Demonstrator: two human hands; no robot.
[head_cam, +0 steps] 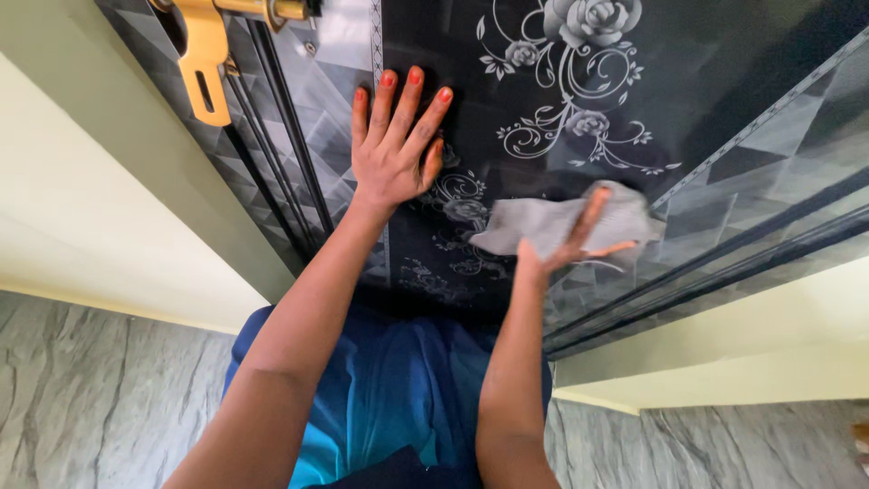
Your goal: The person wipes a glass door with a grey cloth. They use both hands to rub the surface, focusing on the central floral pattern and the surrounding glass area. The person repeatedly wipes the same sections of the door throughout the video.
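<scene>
Grey marbled floor tiles (109, 389) and cream walls (81, 208) are seen around a dark glossy door (706, 81), which is printed with silver roses and scrolls and edged with grey geometric panels. A brass-coloured latch (206, 63) is fixed near the door's upper left edge.

The left hand (394, 149) is laid flat against the door panel, its fingers spread wide and nothing held in it; the nails are painted red. The right hand (566, 244) is pressed against the door lower down and to the right, with a grey cloth (543, 222) trapped between palm and panel. Its grip is loose rather than closed: the fingers are stretched out over the cloth, which is bunched beneath them and blurred at its right end. The two hands are kept near each other but apart. Blue clothing (389, 389) is visible below, between the forearms.
</scene>
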